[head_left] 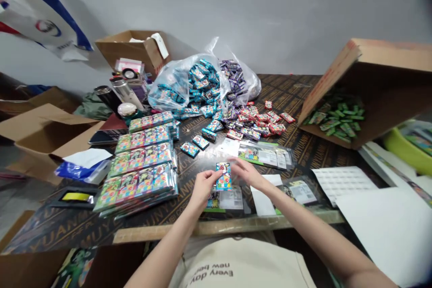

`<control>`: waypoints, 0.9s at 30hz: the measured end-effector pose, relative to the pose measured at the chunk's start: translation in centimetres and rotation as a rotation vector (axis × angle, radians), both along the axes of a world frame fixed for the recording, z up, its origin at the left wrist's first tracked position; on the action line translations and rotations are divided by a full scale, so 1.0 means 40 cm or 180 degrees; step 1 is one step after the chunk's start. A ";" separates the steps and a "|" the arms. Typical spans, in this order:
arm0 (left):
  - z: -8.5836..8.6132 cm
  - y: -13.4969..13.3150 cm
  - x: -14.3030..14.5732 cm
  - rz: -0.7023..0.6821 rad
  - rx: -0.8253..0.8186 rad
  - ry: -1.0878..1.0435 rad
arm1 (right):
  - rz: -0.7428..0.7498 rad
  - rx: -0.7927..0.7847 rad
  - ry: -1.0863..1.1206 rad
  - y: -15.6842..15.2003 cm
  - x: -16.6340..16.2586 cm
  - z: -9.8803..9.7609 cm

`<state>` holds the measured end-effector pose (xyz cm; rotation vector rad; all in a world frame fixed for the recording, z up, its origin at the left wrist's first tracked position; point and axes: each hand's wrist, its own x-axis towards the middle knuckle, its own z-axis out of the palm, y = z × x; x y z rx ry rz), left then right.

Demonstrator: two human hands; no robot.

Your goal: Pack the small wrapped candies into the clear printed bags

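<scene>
My left hand (204, 184) grips a small blue picture box (223, 176) by its left edge, thumb on its front. Just right of it, my right hand (249, 173) has its fingers stretched toward the box's upper right edge; I cannot tell whether they touch it. Beneath the hands lies a flat clear packet (231, 200) with a white label. Beyond them are a few loose blue boxes (189, 149) and another labelled packet (265, 155). Red boxes (266, 122) and purple boxes (250, 133) lie mixed in a heap farther back.
Stacks of colourful packs (145, 180) stand on the left. Clear bags of blue boxes (202, 82) and purple boxes (232, 75) rest at the back. A tilted carton (381, 56) holding green packs (344, 119) is at right, near white sheets (378, 225). A wooden strip (151, 233) edges the table.
</scene>
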<state>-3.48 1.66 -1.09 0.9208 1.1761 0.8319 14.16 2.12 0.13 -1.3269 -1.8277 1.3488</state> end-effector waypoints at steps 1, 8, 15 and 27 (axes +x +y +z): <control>-0.003 -0.001 0.015 0.0013 -0.0029 -0.0051 | -0.0254 0.0472 -0.0120 -0.019 0.009 0.016; -0.029 -0.040 0.027 -0.1317 0.1419 0.1092 | -0.0452 0.1547 -0.0544 -0.092 0.090 0.026; -0.082 -0.051 -0.011 -0.2674 0.2644 0.2894 | -0.0577 0.1606 -0.1093 -0.116 0.172 -0.056; -0.067 -0.004 -0.028 -0.2260 0.2818 0.2689 | -0.0228 0.1583 -0.1316 -0.134 0.145 -0.067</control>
